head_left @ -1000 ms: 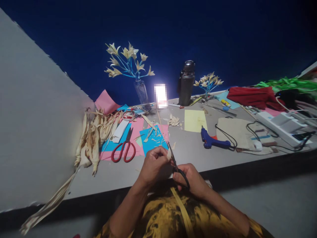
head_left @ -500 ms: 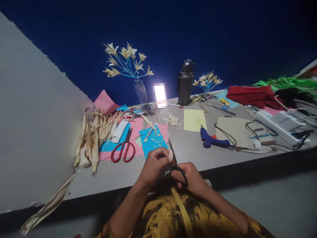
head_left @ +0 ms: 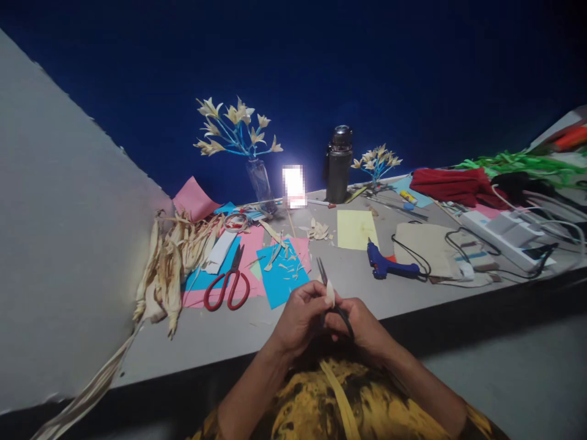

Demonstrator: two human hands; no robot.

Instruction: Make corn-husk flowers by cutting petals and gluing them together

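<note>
Pinched between the fingers of my left hand [head_left: 300, 318] is a small pale piece of husk [head_left: 331, 294]. Black scissors [head_left: 342, 320] are in my right hand [head_left: 362, 324], with their blades pointing up and away, slightly apart, just behind the piece. Both hands are close together over the table's front edge. Pale cuttings lie on a blue sheet [head_left: 275, 292] beyond my left hand. A heap of cream petal-shaped pieces [head_left: 318, 230] sits farther back, beside a yellow sheet [head_left: 355, 226].
Red-handled scissors [head_left: 228, 290] and dried husks [head_left: 169, 281] lie on the left. A blue glue gun [head_left: 394, 266], cloth pouch [head_left: 424, 244] and power strip [head_left: 509, 238] are on the right. Behind stand a glass vase [head_left: 260, 183] of flowers and a dark flask [head_left: 339, 168].
My left hand has moved right, closer to my right hand, bringing the husk piece in front of the scissors. The scissors point more upright. The whole view has shifted slightly.
</note>
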